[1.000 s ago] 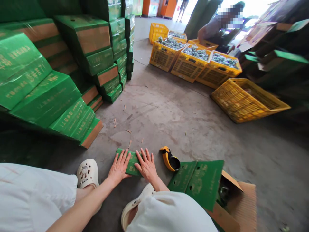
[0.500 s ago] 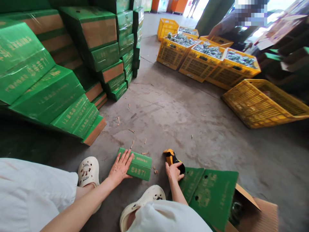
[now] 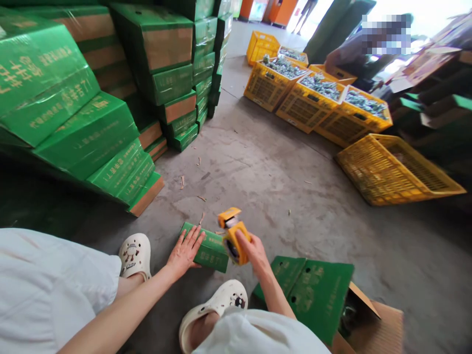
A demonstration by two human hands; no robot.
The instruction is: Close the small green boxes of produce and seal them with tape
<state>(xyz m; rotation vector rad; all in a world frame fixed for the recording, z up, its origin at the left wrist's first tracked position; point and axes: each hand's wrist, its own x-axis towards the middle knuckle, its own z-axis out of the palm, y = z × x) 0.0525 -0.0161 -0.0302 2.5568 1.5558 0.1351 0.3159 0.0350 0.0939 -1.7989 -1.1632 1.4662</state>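
Small box (image 3: 208, 250) on floor (image 3: 280, 196), stacked cartons (image 3: 92, 98) left, crates (image 3: 324, 98) behind.

Under your left hand (image 3: 183, 251) lies a small green box (image 3: 210, 250) printed with pale yellow-green lettering, and your right hand (image 3: 254, 251) grips a yellow tape dispenser (image 3: 233, 237) with black parts. The stacked cartons (image 3: 92, 108) are the same green with light lettering and plain brown cardboard sides, while the crates (image 3: 394, 169) on the grey concrete floor (image 3: 276, 191) are yellow lattice. Your clogs (image 3: 134, 253) are cream with small dark charms, your clothing white.
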